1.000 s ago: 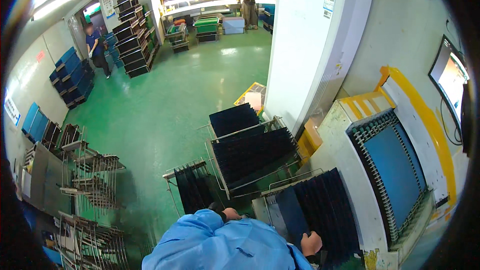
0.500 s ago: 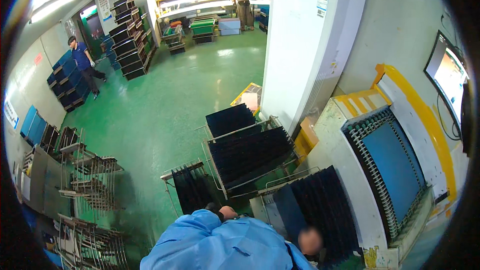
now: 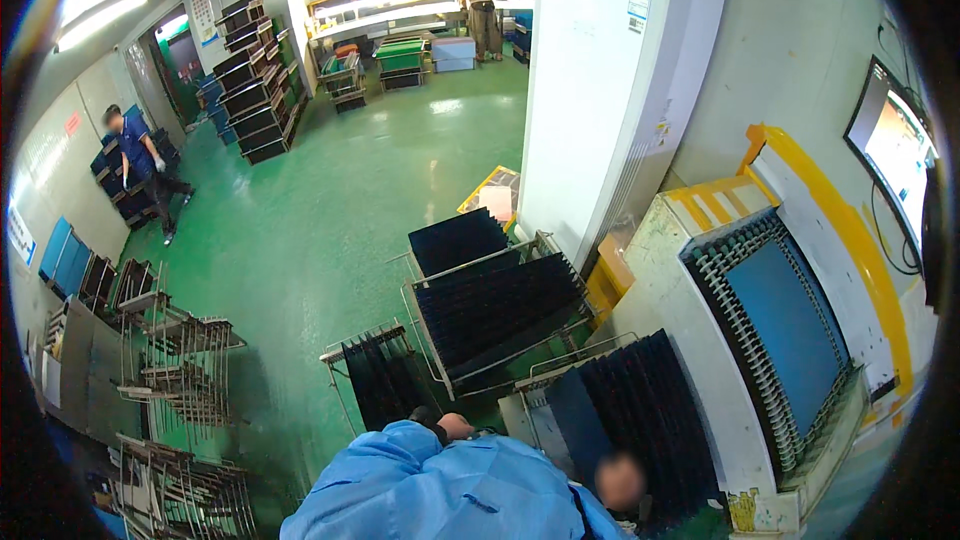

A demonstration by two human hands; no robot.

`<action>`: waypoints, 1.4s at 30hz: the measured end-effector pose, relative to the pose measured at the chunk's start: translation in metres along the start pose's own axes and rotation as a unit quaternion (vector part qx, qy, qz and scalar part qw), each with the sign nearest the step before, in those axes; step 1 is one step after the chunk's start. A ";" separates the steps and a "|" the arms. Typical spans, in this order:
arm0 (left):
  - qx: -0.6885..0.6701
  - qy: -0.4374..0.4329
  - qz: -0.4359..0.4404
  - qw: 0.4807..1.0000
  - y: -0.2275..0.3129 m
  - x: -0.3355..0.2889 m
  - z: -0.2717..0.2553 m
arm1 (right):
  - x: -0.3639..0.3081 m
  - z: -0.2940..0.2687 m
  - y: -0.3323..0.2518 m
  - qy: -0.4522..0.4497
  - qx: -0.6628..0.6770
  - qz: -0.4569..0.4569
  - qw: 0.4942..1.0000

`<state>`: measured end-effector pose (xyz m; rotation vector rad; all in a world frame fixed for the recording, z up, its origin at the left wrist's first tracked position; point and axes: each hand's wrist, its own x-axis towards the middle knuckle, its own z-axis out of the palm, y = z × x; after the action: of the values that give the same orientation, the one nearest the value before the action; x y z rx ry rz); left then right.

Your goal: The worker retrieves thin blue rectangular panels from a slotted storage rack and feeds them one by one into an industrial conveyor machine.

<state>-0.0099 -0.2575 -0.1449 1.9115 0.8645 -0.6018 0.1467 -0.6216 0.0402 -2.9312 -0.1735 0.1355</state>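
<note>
My left hand shows just past the blue sleeve, with a dark cuff at its wrist. It is beside the near edge of a rack of dark panels, and its fingers are mostly hidden. My right hand is a blurred shape at the lower right, against the dark upright panels of the near rack. Its fingers cannot be made out, nor whether it grips a panel. A blue-grey panel leans at the left end of that row.
Ahead stand a wire rack of dark panels and a narrower rack. A machine with rollers and a blue panel is at right, behind a tall white cabinet. Empty metal racks line the left. A person walks there.
The walking person at the far left has come nearer and further left. The view has shifted slightly. My hands stay almost where they were.
</note>
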 end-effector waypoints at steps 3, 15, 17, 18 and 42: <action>-0.027 0.000 -0.017 0.999 -0.007 0.004 0.002 | 0.000 0.000 -0.001 -0.006 0.001 0.002 1.000; -0.003 0.015 -0.008 1.000 -0.008 0.007 0.003 | -0.002 -0.003 -0.005 0.005 0.006 0.005 1.000; -0.022 -0.011 -0.029 0.999 -0.003 0.004 -0.001 | -0.001 -0.004 -0.006 -0.005 0.010 0.013 1.000; -0.022 -0.012 -0.029 0.999 -0.002 0.004 0.000 | -0.001 -0.003 -0.005 -0.005 0.009 0.014 1.000; 0.025 0.010 -0.010 1.000 -0.004 0.011 0.007 | -0.001 -0.001 0.000 -0.007 -0.010 0.015 1.000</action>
<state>-0.0062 -0.2590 -0.1579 1.9592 0.8886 -0.6233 0.1458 -0.6218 0.0411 -2.9547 -0.1338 0.1594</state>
